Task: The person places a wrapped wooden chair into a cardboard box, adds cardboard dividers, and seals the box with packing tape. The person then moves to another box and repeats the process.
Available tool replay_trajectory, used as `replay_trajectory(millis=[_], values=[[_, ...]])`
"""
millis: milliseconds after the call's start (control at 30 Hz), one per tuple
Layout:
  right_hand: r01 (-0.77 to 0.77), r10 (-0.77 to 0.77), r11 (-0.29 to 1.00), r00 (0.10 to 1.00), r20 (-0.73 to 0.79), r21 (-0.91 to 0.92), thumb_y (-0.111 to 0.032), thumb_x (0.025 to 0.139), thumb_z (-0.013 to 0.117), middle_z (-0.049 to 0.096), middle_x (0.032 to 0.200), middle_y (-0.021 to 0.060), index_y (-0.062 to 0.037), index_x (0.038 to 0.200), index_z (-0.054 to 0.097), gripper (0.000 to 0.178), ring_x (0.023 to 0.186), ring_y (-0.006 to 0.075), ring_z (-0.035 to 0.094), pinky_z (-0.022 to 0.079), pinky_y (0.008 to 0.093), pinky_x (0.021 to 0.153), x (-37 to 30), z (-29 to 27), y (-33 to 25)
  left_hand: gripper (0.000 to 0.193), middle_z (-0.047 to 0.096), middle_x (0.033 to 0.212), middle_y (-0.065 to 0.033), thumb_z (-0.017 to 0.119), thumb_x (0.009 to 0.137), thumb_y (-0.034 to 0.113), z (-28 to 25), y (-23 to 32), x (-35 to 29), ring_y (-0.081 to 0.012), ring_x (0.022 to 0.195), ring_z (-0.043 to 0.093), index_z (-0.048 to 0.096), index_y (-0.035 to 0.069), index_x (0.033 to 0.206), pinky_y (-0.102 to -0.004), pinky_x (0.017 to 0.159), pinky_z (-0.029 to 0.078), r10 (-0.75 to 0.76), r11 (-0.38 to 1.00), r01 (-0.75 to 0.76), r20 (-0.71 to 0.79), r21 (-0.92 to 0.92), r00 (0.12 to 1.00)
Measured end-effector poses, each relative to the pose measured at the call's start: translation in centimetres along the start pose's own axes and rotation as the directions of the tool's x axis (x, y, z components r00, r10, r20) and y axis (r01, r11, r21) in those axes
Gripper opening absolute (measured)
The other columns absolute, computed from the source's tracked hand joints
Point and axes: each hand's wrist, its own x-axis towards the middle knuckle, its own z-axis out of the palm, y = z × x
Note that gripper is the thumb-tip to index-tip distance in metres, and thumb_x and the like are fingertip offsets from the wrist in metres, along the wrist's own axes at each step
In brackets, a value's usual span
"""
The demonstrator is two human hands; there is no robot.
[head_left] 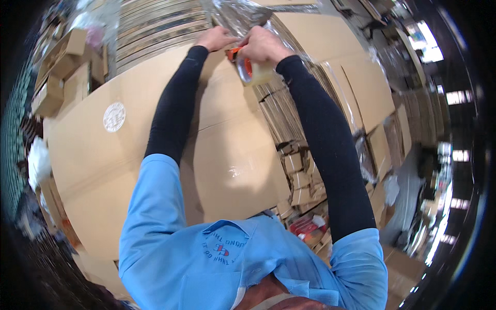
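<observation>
Both my arms, in black sleeves, stretch over a large flat cardboard sheet (232, 150) to its far edge. My right hand (263, 45) is closed around an orange tape dispenser (232, 53), which carries a wide roll of tape (253, 72) hanging below the palm. Close to its left, my left hand (216, 39) has its fingers drawn together, their tips almost touching the dispenser's front. Whatever lies between those fingertips is too small to make out. A round white printed mark (114, 117) shows on the cardboard's left part.
Stacked flat cardboard (281, 111) stands right of the sheet, with more sheets (364, 85) farther right. Beyond the far edge are a slatted stack (160, 31) and crumpled clear plastic film (240, 14). Cardboard boxes (64, 62) sit at the far left.
</observation>
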Motion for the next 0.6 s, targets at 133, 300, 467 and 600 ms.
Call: replay_trajectory(millis=[133,300,467,600], values=[[0.008,-0.008,0.987,1.0,-0.004,0.158,-0.022,0.071,0.073,0.073,0.093,0.0176,-0.0097,0.105,0.076,0.036,0.085,0.0297,0.071,0.055,0.0367,0.08,-9.2,0.5,1.8,0.051,0.07,0.111,-0.0178,0.057,0.087,0.054,0.7,-1.7,2.4,-0.0361,0.107,0.065,0.072,0.013,0.113,-0.0429,0.097,0.048,-0.009,0.997,0.01,-0.01,0.075,1.0],[0.037,-0.01,0.955,0.996,-0.093,0.293,-0.016,0.072,0.069,0.071,0.107,0.0154,-0.0059,0.11,0.072,0.039,0.089,0.0319,0.07,0.055,0.0363,0.081,-21.5,1.8,4.3,0.042,0.069,0.112,-0.0205,0.056,0.09,0.036,0.9,-3.9,5.9,-0.0359,0.107,0.065,0.071,0.003,0.111,-0.0397,0.094,0.049,0.039,0.99,-0.042,0.021,0.136,0.999],[-0.058,0.1,0.882,0.993,-0.065,0.468,-0.012,0.076,0.071,0.067,0.121,0.0157,-0.0036,0.112,0.071,0.037,0.098,0.032,0.069,0.055,0.0354,0.084,-33.3,2.4,5.4,0.04,0.068,0.113,-0.0212,0.058,0.086,0.033,2.2,-9.2,11.4,-0.0363,0.109,0.064,0.069,0.005,0.113,-0.0417,0.092,0.049,0.067,0.997,-0.07,0.139,0.017,0.988],[-0.087,0.182,0.839,0.975,-0.125,0.536,-0.012,0.079,0.069,0.068,0.12,0.0135,-0.0094,0.112,0.072,0.033,0.09,0.0333,0.069,0.056,0.0371,0.078,-41.3,4.2,5.5,0.04,0.068,0.116,-0.0202,0.059,0.088,0.034,1.5,-8.9,11.3,-0.035,0.107,0.064,0.07,0.003,0.11,-0.0422,0.089,0.049,-0.091,0.982,0.114,0.153,-0.151,0.984]])
